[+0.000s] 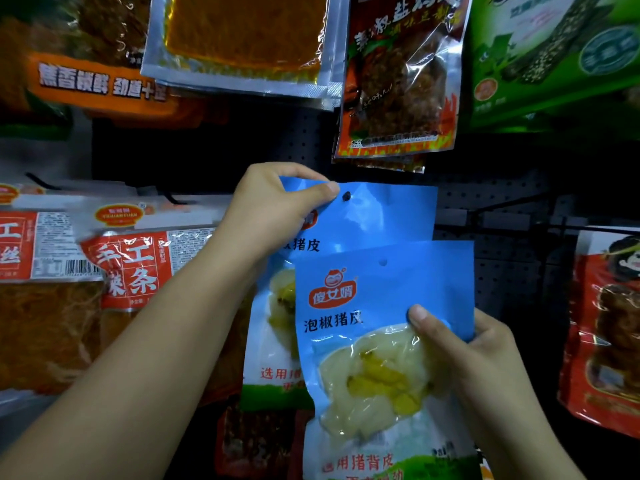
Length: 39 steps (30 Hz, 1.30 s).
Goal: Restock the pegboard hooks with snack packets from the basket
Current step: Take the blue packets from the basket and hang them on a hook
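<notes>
Two blue snack packets with a clear window of pale and yellow food are in front of the black pegboard [512,271]. My left hand [273,209] pinches the top edge of the rear blue packet [381,213], thumb beside its dark hang hole. In front and lower, my right hand [485,355] grips the front blue packet [374,341] by its right side, thumb on the face. That packet's hang hole near its top is free of any hook. The hook behind the rear packet is hidden. No basket is in view.
Red and white packets [128,268] hang at the left. Above hang an orange packet in clear foil [242,39], a dark red flame-printed packet [398,81] and a green packet [554,57]. A red packet [609,327] hangs at the right under a bare hook [502,206].
</notes>
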### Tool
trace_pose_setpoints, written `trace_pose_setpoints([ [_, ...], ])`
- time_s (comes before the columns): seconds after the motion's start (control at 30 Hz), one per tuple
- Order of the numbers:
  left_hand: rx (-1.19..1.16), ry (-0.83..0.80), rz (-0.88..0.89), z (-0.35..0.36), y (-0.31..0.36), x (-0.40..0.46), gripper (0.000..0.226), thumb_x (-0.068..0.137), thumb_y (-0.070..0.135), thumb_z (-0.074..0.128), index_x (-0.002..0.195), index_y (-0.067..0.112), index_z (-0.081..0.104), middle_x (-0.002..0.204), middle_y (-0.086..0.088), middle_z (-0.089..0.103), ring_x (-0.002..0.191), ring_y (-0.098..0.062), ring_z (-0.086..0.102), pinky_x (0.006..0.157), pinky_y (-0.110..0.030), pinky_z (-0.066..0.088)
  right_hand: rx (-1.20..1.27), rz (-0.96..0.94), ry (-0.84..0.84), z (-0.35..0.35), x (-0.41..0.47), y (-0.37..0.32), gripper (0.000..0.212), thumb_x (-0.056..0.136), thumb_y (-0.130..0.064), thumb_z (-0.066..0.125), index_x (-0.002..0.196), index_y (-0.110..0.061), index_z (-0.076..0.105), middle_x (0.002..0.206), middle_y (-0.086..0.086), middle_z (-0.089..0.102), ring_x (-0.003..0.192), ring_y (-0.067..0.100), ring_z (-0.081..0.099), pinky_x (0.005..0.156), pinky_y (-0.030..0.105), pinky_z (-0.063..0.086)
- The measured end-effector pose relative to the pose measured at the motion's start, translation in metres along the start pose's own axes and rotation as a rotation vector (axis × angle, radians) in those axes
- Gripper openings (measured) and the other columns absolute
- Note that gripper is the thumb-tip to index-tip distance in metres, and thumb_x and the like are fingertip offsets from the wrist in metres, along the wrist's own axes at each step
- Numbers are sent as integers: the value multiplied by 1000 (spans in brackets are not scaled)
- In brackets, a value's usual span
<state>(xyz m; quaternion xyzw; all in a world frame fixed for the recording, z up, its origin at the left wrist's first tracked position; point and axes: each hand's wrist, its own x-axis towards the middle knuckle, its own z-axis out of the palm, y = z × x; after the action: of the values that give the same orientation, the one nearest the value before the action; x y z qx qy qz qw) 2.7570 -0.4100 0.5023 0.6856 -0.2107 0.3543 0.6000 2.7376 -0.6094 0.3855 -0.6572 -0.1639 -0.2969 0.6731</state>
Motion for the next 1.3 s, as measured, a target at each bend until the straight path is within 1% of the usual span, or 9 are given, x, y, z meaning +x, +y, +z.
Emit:
trace_pose_setpoints([
  [0.17, 46, 2, -10, 8, -22, 8, 15, 79, 25, 75, 65, 24, 68, 51, 1, 64, 46, -9, 60, 43, -20, 48, 77, 80, -17, 0, 5, 13, 37, 62, -33, 85, 78, -4, 68, 68, 14, 69, 62, 26, 65, 60, 39, 51],
  [0.37, 1, 110, -6, 23, -54, 17, 14, 75, 26, 78, 76, 25, 64, 67, 7, 68, 57, -2, 66, 51, -20, 54, 55, 108, 77, 3, 22, 25, 13, 80, -22, 73, 70, -13, 71, 61, 3, 70, 54, 16, 66, 47, 27, 48],
  [0.57, 62, 165, -47, 38, -85, 30, 23, 79, 20, 74, 90, 26, 54, 95, 1, 67, 89, -18, 66, 81, -41, 56, 50, 169, 118, 9, 54, 39, 11, 85, -19, 70, 80, -9, 69, 61, -1, 72, 53, 11, 67, 45, 21, 48],
  [0.67, 146, 174, -50, 48, -92, 45, 28, 81, 21, 71, 100, 20, 50, 102, -5, 65, 89, -20, 63, 81, -39, 55, 58, 194, 124, 12, 69, 47, 8, 86, -17, 68, 81, -11, 67, 55, -5, 68, 46, 6, 63, 40, 18, 45],
  [0.9, 180, 159, -135, 61, -109, 69, 27, 81, 20, 71, 102, 15, 55, 103, -6, 66, 93, -24, 64, 81, -39, 55, 33, 208, 171, 16, 94, 66, 6, 87, -18, 67, 91, -14, 67, 84, 5, 73, 73, 18, 70, 61, 28, 53],
  [1.07, 191, 186, -126, 62, -111, 64, 36, 83, 20, 70, 114, 12, 55, 107, -5, 64, 95, -22, 61, 83, -36, 52, -22, 168, 202, 13, 93, 76, 3, 85, -20, 70, 88, -19, 68, 75, -5, 71, 65, 8, 68, 53, 21, 49],
  [1.13, 191, 139, -142, 61, -111, 54, 44, 84, 20, 68, 121, 8, 48, 117, -9, 62, 105, -24, 59, 90, -39, 50, -51, 143, 231, 10, 89, 80, 2, 85, -21, 70, 86, -20, 69, 74, -6, 71, 64, 8, 68, 53, 22, 49],
  [1.2, 145, 56, -154, 58, -111, 39, 50, 86, 22, 67, 127, 8, 42, 123, -9, 58, 113, -23, 56, 96, -41, 48, -80, 126, 264, 6, 83, 83, 4, 85, -22, 70, 84, -20, 67, 86, 3, 71, 78, 19, 70, 63, 28, 52],
  [1.3, 71, -19, -171, 52, -112, 9, 57, 87, 27, 65, 134, 18, 35, 130, 3, 52, 120, -15, 50, 97, -34, 43, -65, 106, 267, -1, 73, 77, 6, 84, -22, 70, 81, -19, 67, 86, 4, 72, 80, 23, 69, 67, 35, 55],
])
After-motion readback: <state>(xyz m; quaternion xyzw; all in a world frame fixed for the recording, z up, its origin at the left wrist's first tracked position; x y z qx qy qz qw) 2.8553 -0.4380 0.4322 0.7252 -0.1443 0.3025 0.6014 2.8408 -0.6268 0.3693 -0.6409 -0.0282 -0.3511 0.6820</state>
